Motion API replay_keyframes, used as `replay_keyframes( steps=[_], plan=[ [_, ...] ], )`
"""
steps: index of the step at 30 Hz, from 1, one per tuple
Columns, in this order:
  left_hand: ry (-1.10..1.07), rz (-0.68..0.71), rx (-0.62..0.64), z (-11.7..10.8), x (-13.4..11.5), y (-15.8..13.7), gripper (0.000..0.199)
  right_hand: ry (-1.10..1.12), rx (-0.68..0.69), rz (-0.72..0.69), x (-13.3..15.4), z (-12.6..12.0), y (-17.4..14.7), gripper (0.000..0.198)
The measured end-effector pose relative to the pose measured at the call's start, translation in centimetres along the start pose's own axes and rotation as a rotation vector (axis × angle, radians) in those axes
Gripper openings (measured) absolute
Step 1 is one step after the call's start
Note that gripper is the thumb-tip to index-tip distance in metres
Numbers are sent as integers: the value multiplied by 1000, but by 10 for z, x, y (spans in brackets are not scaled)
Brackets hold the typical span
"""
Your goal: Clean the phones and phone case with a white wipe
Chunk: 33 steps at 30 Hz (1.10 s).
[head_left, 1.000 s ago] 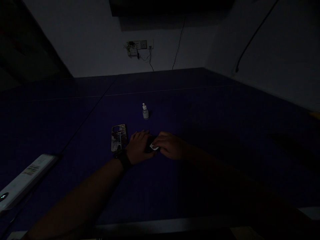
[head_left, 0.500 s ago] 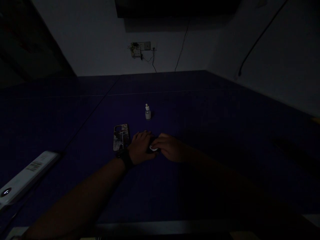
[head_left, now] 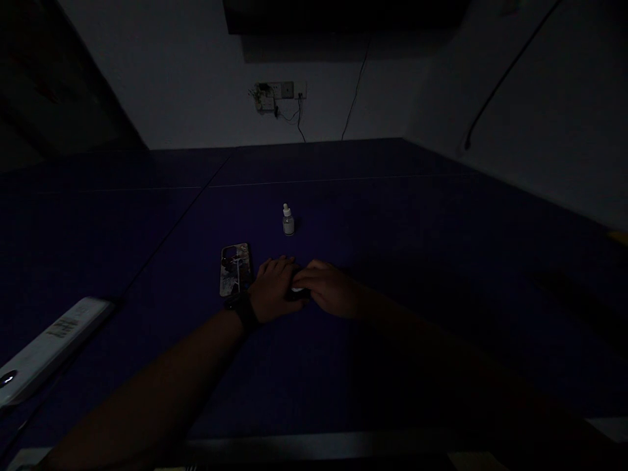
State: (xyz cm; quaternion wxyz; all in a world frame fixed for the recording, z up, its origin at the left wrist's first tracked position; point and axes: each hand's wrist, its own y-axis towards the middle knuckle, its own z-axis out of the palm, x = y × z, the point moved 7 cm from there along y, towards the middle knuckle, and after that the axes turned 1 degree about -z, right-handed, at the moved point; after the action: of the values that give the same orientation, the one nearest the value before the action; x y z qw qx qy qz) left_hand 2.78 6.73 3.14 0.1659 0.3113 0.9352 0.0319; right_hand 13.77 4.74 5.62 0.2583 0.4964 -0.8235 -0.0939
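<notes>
In the dim head view, a dark flat object (head_left: 297, 296) that looks like a phone lies on the purple tabletop (head_left: 275, 379), mostly covered by hands. My left hand (head_left: 271, 290), with a dark watch on its wrist, steadies it, fingers at the far side and thumb along the near edge. Pinched fingers of my right hand (head_left: 331, 289) press a small white wipe (head_left: 297, 289) on its surface. Left of my left hand lies a patterned phone case (head_left: 235, 269). A small dropper bottle (head_left: 288, 224) with a white cap stands upright beyond my hands.
A long white device (head_left: 56, 343) with a barcode label lies at the left, a cable near it. Wall sockets (head_left: 279, 91) with plugs and cords are behind the table. A dark screen (head_left: 343, 16) hangs above; another cable (head_left: 510, 72) runs down the right wall.
My right hand has slid slightly left over the dark object, covering more of the white wipe. My left hand holds its place, and the whole view has shifted a little.
</notes>
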Motion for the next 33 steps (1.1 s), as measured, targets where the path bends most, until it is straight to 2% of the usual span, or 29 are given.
replay_keyframes(
  steps=[2,4,8,10,14,18,21,27,33],
  plan=[
    [10,-6,-4,1,1,0,73,-47,-20,73,-5,0,1,44],
    [16,-8,-2,1,1,0,72,-38,-2,76,-4,1,1,44],
    [19,-8,13,0,1,0,66,73,74,-61,12,2,0,40],
    [16,-2,17,-1,0,0,64,86,59,-88,15,-5,-2,39],
    [-1,18,-14,-2,-1,-1,66,-7,21,-67,2,-37,-15,47],
    [11,27,-35,-2,1,-2,65,-123,28,137,-34,-80,-44,47],
    [18,43,-45,-3,0,-3,63,-110,39,217,-56,-98,-67,45],
    [40,63,-48,-5,1,-4,59,-30,-108,346,-83,-93,-89,41],
    [69,67,-38,-6,3,-5,62,-52,-119,367,-85,-76,-101,43]
  ],
)
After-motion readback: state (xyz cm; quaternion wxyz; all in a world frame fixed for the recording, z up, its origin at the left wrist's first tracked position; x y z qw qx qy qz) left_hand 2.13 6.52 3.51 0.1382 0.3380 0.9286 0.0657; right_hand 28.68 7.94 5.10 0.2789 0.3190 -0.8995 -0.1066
